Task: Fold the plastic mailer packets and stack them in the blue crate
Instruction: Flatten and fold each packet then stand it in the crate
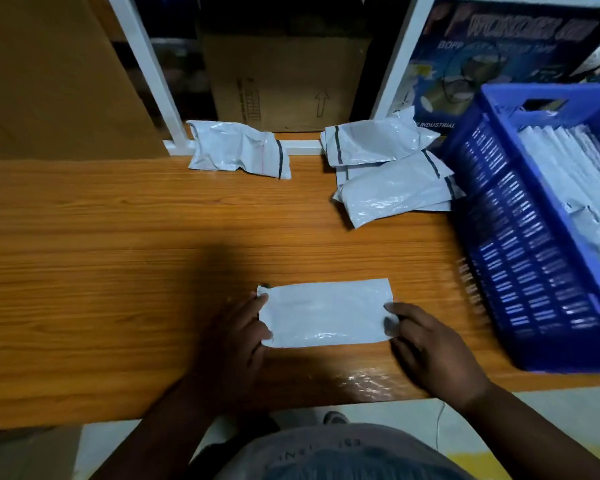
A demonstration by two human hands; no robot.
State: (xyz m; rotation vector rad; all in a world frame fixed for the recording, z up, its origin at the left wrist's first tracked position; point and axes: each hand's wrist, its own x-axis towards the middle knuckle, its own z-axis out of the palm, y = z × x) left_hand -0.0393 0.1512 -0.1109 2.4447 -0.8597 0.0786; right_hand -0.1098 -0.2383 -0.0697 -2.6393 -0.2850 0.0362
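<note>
One folded mailer (324, 312) is lying flat on the wooden surface (118, 237), with the left hand (234, 341) and right hand (430, 351) each pinching an end in a narrow grip. One loose packet (238, 154) is lying further back, a small overlapping pile (388, 168) is sitting beside the one blue crate (520, 237), and folded mailers are standing stacked inside it.

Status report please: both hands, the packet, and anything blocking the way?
Left hand and right hand pinch ends of flat white plastic mailer packet on wooden table. Blue slotted plastic crate right, partly filled. Path clear.

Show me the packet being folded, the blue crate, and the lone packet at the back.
folded packet (324, 311), head view, its flat middle
blue crate (520, 244), head view, slotted side wall
lone packet (234, 150), head view, crumpled middle
</note>
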